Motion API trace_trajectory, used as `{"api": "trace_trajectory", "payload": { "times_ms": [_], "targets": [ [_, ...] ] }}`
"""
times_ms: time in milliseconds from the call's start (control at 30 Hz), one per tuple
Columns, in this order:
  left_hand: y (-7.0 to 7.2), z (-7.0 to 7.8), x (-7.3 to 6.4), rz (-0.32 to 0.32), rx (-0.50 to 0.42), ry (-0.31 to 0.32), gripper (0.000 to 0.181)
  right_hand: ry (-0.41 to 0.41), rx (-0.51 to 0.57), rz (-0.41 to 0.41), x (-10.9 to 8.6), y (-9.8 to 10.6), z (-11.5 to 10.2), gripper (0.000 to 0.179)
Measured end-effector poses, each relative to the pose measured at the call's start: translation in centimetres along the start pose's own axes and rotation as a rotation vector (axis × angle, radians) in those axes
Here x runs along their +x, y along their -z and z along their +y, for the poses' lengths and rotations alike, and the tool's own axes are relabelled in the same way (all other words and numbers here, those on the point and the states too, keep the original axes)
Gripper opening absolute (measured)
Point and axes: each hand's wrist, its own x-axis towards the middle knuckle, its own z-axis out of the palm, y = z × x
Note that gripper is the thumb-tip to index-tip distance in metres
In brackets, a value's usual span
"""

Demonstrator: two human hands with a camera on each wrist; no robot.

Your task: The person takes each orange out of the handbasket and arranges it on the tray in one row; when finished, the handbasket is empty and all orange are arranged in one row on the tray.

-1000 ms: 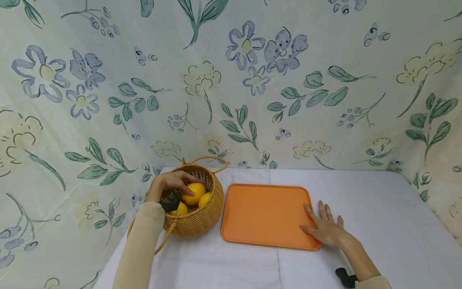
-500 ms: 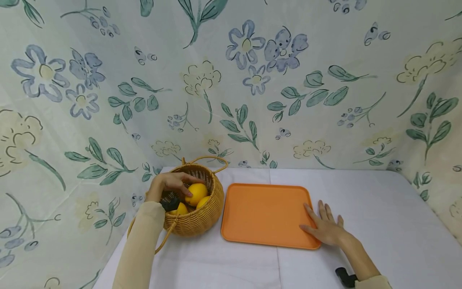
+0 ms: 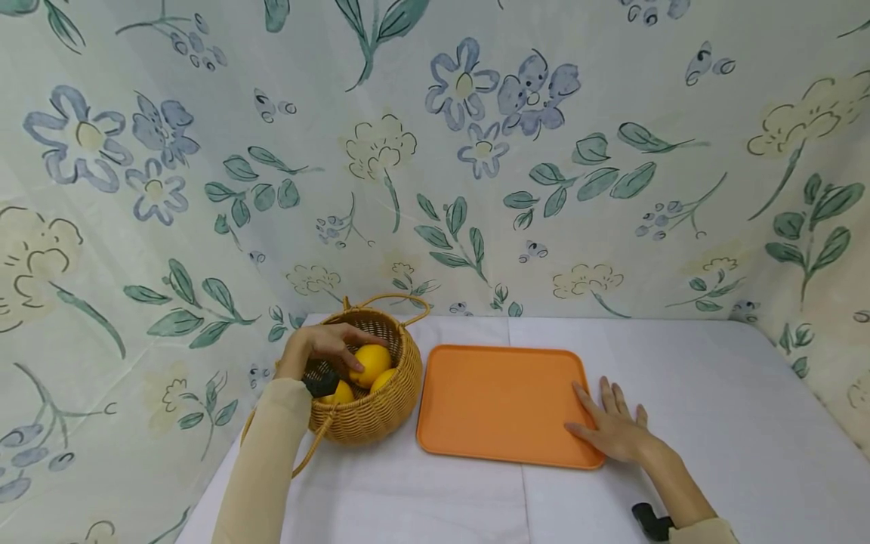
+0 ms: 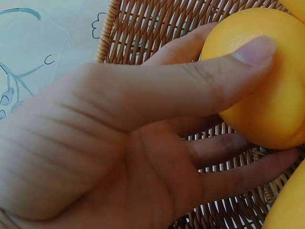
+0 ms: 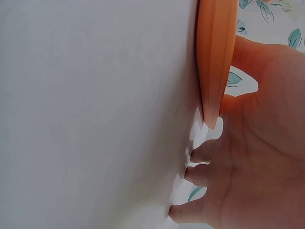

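Observation:
Inside the wicker basket (image 3: 370,423), my left hand (image 3: 333,344) grips a yellow lemon (image 3: 372,364). In the left wrist view the thumb lies across the near side of this lemon (image 4: 267,95), with the other fingers around and under it. More lemons lie in the basket, one (image 3: 383,380) beside the held one and another (image 3: 342,393) partly hidden by the wrist. My right hand (image 3: 615,434) rests with spread fingers at the right edge of the orange tray (image 3: 499,408). Its thumb and index finger are over the rim, and the other fingertips touch the tablecloth.
The basket's looped handles (image 3: 397,301) stick out at its back and front. Tray and basket stand side by side on a white-covered table (image 3: 469,499). A floral curtain (image 3: 435,189) hangs behind and along the left side.
My left hand has shifted the lemon slightly to the right within the basket. The right hand and the tray stay in place.

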Motion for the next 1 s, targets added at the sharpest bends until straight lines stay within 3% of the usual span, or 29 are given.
{"api": "trace_trajectory", "payload": {
  "times_ms": [333, 767, 1000],
  "targets": [
    [0.0, 0.2, 0.1, 0.017, -0.001, 0.025, 0.064, -0.007, -0.008, -0.006, -0.1, 0.2, -0.2, 0.094],
    [0.7, 2.2, -0.6, 0.065, 0.005, 0.046, 0.066, 0.0, -0.003, -0.007, -0.1, 0.3, -0.2, 0.093],
    [1.1, 2.6, -1.7, 0.051, 0.053, 0.003, 0.065, -0.007, -0.01, -0.009, 0.0, 0.2, -0.1, 0.094]
  ]
}}
